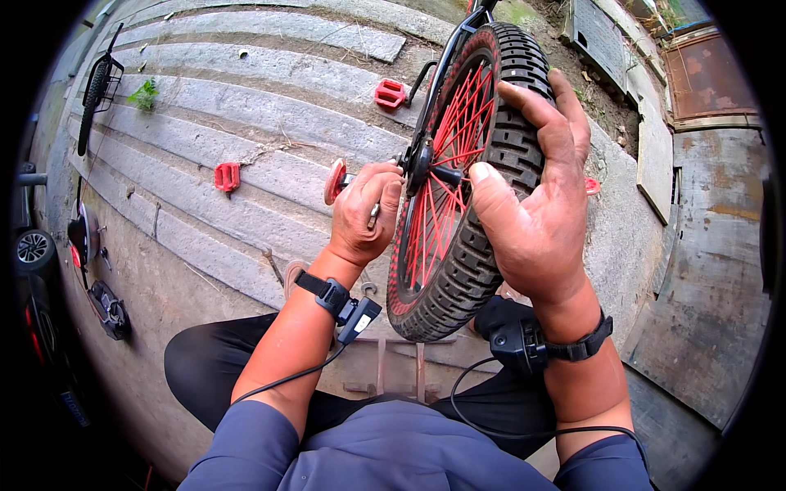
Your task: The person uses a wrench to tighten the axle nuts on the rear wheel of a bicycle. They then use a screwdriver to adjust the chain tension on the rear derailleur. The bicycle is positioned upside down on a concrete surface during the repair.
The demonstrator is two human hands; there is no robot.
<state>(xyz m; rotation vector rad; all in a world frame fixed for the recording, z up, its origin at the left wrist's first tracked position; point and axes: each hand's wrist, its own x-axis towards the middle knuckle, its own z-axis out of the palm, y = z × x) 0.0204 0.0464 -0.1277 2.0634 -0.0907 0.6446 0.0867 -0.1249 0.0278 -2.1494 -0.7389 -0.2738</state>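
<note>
A small bicycle wheel (512, 139) stands upright before me, with a knobby black tyre, red spokes and a black hub. My right hand (544, 209) clasps the tyre, its thumb at the spoke side and its fingers across the tread. Left of the hub, my left hand (364, 214) is closed round a thin metal tool (374, 216), probably a wrench; most of it is hidden by the fingers. A small red wheel (334, 182) sits just beyond the left hand. Past the tyre, a red pedal (390, 93) shows by the crank.
Another red pedal (227, 177) lies on the grey stone slabs (188, 114). An open metal ring end (368, 289) rests near my left wrist. At far left are a bike with a basket (108, 86) and a car wheel (34, 247). Metal sheets (712, 270) cover the right side.
</note>
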